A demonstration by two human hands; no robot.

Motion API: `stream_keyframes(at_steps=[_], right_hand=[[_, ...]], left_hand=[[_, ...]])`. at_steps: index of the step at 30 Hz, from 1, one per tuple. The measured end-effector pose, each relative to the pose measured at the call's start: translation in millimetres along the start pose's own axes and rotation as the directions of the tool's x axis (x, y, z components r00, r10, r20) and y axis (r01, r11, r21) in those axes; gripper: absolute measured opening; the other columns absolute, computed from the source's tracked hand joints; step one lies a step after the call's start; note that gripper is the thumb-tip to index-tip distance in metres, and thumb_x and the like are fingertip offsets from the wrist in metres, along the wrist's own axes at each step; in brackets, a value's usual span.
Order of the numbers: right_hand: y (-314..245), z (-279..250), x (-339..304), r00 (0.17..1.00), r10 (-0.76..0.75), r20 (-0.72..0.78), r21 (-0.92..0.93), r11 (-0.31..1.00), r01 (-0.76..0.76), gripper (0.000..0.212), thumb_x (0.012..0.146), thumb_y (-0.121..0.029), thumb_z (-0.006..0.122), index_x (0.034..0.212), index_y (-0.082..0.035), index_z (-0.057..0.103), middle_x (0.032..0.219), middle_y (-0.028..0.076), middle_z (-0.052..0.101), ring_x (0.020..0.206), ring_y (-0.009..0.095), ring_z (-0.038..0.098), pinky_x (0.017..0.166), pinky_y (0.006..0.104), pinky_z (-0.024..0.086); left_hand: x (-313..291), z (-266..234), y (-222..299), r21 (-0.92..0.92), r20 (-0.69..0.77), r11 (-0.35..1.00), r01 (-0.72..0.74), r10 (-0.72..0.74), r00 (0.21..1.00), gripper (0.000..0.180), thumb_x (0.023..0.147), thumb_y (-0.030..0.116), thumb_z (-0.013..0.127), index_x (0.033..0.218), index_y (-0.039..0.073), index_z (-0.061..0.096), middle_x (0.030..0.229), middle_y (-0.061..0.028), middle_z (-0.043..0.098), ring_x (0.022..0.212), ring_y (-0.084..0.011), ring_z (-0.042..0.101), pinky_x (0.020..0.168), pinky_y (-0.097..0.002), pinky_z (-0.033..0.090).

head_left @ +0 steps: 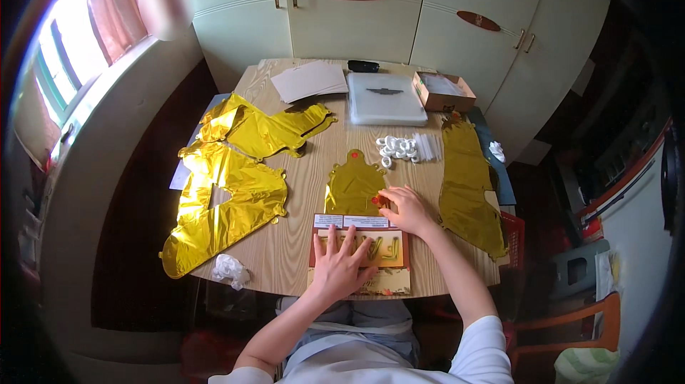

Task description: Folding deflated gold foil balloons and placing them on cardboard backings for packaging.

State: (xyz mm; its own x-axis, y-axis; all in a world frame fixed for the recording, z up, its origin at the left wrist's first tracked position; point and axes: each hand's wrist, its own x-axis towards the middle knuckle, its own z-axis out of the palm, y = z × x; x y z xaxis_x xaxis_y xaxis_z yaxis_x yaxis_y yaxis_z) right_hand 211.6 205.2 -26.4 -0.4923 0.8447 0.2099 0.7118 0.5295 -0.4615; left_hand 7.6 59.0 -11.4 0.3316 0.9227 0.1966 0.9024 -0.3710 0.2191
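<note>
My left hand [338,263] lies with fingers spread on a brown and orange printed card [396,277] near the table's front edge. The card shows gold letters and has white labels along its top. Just beyond it lies a flat gold foil balloon [353,188] with a knobbly edge and red spots. Its lower end meets the card's top edge; whether it continues beneath cannot be made out. My right hand [407,211] pinches the balloon's right edge beside a red spot, fingers and thumb drawn together.
Large gold foil balloons [253,191] spread over the table's left side; another foil piece [464,177] lies at the right. White rings [396,149] and clear tubes [427,147] sit behind. Farther back are pale sheets [310,81], clear bags [385,109] and a cardboard box [446,101].
</note>
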Motion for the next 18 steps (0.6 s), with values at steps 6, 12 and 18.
stream_keyframes(at_steps=[6, 12, 18], right_hand=[[0.9, 1.7, 1.2, 1.000, 0.006, -0.009, -0.001, 1.000, -0.006, 0.045, 0.083, -0.027, 0.067, 0.123, -0.008, 0.061, 0.126, 0.012, 0.061, 0.124, 0.029, 0.051, 0.113, 0.0457, 0.029], [-4.7, 1.2, 13.6, 0.988, 0.155, 0.009, 0.188, 0.970, -0.154, 0.049, 0.083, -0.022, 0.068, 0.128, -0.007, 0.055, 0.130, 0.016, 0.053, 0.123, 0.031, 0.050, 0.105, 0.0408, 0.040], [0.6, 5.3, 52.4, 0.932, 0.362, 0.034, 0.263, 0.896, -0.358, 0.059, 0.078, -0.020, 0.073, 0.130, -0.007, 0.049, 0.127, 0.019, 0.048, 0.115, 0.030, 0.053, 0.097, 0.0378, 0.044]], left_hand=[[3.0, 0.9, 1.4, 0.022, 0.006, 1.000, 0.015, -0.015, 1.000, 0.062, 0.087, 0.060, 0.052, 0.138, 0.025, 0.050, 0.147, -0.0199, 0.037, 0.135, -0.0523, 0.028, 0.105, -0.0720, 0.015], [2.3, -1.1, 1.8, 0.027, 0.034, 0.999, 0.021, -0.022, 0.999, 0.063, 0.087, 0.061, 0.051, 0.140, 0.026, 0.048, 0.149, -0.0200, 0.035, 0.137, -0.0517, 0.025, 0.105, -0.0724, 0.013], [1.9, 0.9, 1.2, 0.028, 0.025, 0.999, 0.019, -0.019, 0.999, 0.063, 0.088, 0.061, 0.049, 0.140, 0.025, 0.048, 0.150, -0.0203, 0.034, 0.138, -0.0515, 0.022, 0.106, -0.0720, 0.012]])
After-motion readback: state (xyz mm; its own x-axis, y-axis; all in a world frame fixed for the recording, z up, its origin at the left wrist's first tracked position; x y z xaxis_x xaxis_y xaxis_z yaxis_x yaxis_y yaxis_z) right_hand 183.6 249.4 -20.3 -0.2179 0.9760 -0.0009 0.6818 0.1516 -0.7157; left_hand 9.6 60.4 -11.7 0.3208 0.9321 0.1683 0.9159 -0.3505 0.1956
